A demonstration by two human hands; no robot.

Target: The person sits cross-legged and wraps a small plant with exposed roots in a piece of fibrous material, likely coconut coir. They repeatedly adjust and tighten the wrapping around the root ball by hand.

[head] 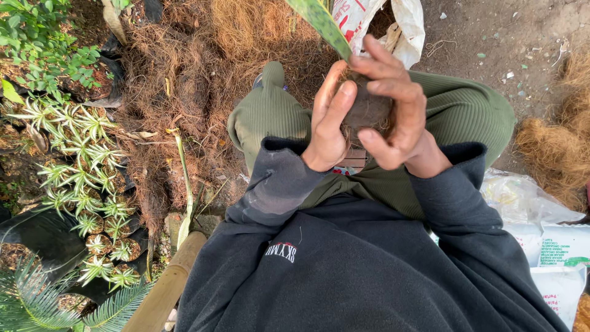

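Item: root ball [367,110], dark, fibrous, w/ a mottled green leaf [319,23] rising from its top toward upper frame edge. Held at chest height above the lap, over green trousers [270,117]. Left hand [329,123]: cupping the ball's left side, fingers pressed together and lying upright along it, thumb partly hidden. Right hand [393,110]: wrapping over top and front, fingers spread and curled round the ball, gripping it. Both hands touching ball; approx. half its surface hidden under fingers. Step, as judged: person is squeezing and shaping the fibre round the roots into a compact lump, mid-way thru by the look of it. Next move prob. calls for turning the ball while keeping even pressure, so loose fibre isn't shedding and the leaf isn't bending. Surrounds: dry brown fibre pile [203,67] lying ahead on the ground; rows of small striped plants [86,178] in black bags standing at left; bamboo pole [166,289] lying near left knee; white sacks [553,258] sitting at right, another sack [393,24] behind the hands.
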